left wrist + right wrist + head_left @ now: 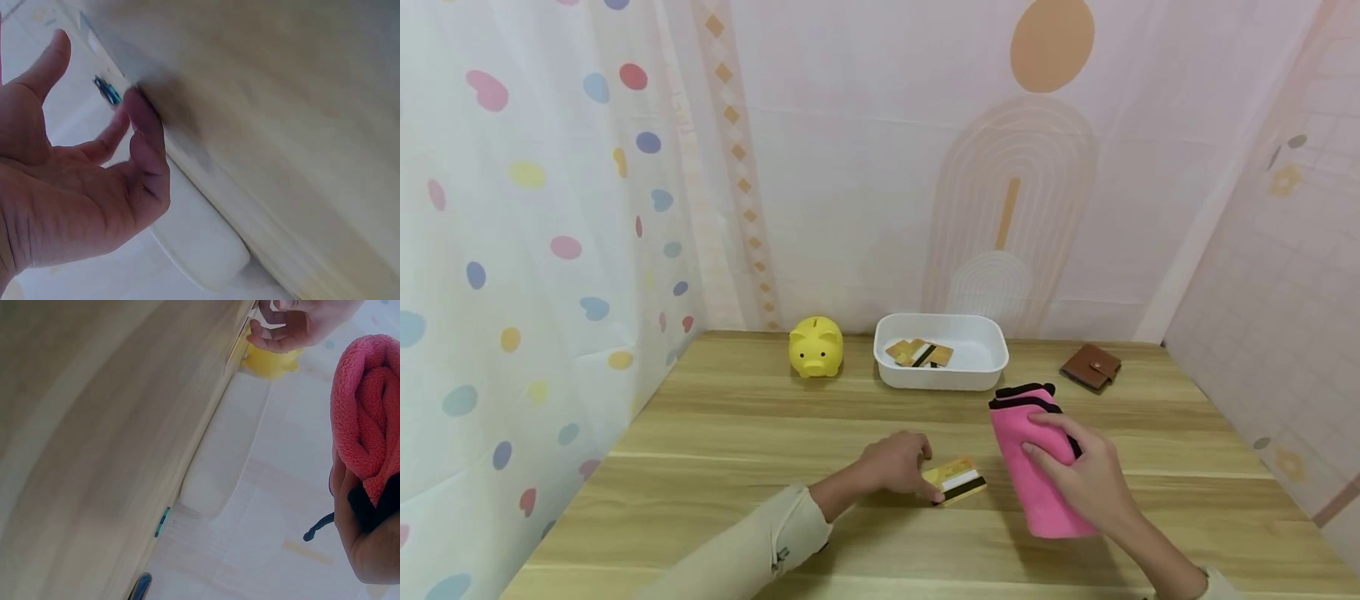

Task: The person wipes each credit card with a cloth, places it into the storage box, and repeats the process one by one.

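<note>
A gold bank card (957,481) with a white strip and a black stripe lies on the wooden table. My left hand (898,465) is at its left side, the thumb at the card's near corner and the other fingers bent at its far side. In the left wrist view the thumb of the left hand (81,187) stands apart from the fingers. Off to the right, my right hand (1086,475) grips a folded pink towel (1030,467) with black edging, thumb on its near face. The right wrist view shows the fluffy layers of the towel (359,419).
Along the back of the table (737,467) stand a yellow piggy bank (816,348) and a white tray (940,379) with several gold cards (917,353) in its left part. A brown wallet (1091,367) lies at the back right. Patterned curtains (850,167) hang behind and at both sides.
</note>
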The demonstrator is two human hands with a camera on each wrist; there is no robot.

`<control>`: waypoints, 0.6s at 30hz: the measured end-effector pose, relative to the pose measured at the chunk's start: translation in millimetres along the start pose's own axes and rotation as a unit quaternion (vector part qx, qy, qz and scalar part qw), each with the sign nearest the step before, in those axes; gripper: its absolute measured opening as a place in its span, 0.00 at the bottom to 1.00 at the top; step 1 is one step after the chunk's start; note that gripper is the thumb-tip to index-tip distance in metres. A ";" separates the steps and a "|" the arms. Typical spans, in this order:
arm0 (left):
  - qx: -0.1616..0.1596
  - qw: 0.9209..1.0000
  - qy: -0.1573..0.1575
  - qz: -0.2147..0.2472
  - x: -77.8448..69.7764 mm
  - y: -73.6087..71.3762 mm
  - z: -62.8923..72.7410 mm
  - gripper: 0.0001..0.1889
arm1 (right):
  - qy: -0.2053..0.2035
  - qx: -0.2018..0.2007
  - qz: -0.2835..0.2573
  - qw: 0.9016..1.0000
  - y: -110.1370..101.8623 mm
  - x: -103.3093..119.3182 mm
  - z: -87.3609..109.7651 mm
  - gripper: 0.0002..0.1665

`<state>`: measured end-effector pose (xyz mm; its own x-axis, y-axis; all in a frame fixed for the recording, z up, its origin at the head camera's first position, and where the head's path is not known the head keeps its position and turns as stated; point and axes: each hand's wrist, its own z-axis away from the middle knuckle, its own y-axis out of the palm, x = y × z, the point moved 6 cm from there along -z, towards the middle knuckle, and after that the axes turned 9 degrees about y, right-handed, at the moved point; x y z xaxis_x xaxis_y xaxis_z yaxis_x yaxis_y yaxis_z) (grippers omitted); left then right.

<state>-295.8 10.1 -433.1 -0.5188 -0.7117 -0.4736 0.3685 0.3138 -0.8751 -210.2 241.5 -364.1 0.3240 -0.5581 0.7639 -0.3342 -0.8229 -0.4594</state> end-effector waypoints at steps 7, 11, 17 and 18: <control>0.002 0.999 -0.011 -0.036 -2.7 4.4 0.5 0.30 | -0.006 0.004 -0.004 1.000 2.6 2.5 0.1 0.21; -0.020 1.000 -0.004 -0.024 2.7 -1.5 0.1 0.27 | -0.004 0.005 -0.008 1.000 3.3 2.8 0.6 0.21; -0.024 1.000 -0.009 -0.018 4.0 -6.1 -2.0 0.29 | -0.011 0.002 -0.004 1.000 3.7 2.8 -1.1 0.22; -0.022 0.999 -0.012 -0.023 3.6 -5.7 -3.3 0.29 | -0.011 0.002 -0.005 1.000 3.9 2.9 -1.6 0.22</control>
<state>-302.3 7.8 -430.2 -0.5155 -0.7405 -0.4313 0.3099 0.3081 -0.8995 -211.9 236.8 -362.9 0.3472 -0.5526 0.7577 -0.3272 -0.8286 -0.4544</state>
